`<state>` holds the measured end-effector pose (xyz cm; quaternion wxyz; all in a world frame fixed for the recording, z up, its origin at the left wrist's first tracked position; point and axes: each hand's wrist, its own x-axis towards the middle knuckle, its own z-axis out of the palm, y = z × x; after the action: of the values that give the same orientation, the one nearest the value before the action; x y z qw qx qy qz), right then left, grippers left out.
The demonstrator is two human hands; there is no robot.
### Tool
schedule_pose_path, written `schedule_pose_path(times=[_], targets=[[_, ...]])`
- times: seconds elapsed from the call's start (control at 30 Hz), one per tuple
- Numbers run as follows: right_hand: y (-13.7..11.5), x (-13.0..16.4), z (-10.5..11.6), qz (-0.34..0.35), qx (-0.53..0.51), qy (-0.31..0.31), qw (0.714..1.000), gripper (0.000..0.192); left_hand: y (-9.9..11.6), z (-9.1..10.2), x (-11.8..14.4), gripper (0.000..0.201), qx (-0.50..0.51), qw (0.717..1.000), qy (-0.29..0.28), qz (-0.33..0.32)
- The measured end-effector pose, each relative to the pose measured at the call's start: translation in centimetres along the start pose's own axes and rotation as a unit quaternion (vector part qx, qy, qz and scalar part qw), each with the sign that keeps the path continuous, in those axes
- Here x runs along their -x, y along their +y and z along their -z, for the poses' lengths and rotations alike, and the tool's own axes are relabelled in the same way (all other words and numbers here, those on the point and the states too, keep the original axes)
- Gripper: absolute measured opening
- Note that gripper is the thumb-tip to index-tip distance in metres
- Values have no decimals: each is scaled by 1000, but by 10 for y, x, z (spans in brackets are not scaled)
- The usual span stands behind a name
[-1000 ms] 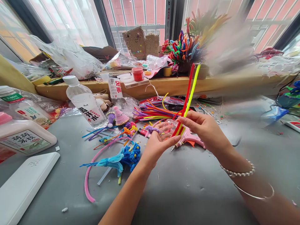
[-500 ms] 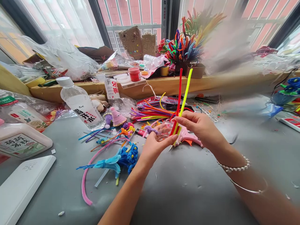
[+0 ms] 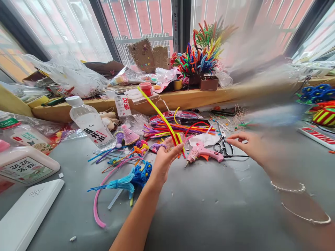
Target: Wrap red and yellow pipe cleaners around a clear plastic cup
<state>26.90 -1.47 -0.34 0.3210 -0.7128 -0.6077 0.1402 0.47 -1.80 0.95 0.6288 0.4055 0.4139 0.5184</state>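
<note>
Left hand [image 3: 164, 161] pinches a yellow pipe cleaner [image 3: 159, 113] and a red one [image 3: 175, 139] together near their lower ends, stems slanting up and left over mid-tabletop. Right hand [image 3: 250, 146] is empty, fingers loosely spread, blurred, just beside the scissors [image 3: 223, 146] toward the right of the gray table [image 3: 209, 209]. Pink glue gun [image 3: 202, 153] lies between the hands. Advice: keep the pinch tight so both ends stay flush; take the scissors by the handles, clear of the glue gun's cord.
</note>
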Motion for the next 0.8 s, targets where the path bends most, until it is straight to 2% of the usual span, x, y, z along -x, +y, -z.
schedule_pose_path(times=[0.1,0.2,0.37,0.6,0.8], targets=[[25,-2,-4,-58,54,9,997,35,-1,4,-4,41,-8,1000,-18,-6],[33,-2,-10,-76,121,-15,990,35,-1,5,-5,41,-30,999,-20,-14],[22,-3,-21,-67,161,-68,982,31,2,0,-2,38,-94,995,5,-46],[-5,-19,-30,-119,252,-105,955,31,5,1,-2,40,-105,993,27,-50],[-1,-25,-32,-139,280,-120,942,32,6,0,-1,43,-85,994,53,-34]])
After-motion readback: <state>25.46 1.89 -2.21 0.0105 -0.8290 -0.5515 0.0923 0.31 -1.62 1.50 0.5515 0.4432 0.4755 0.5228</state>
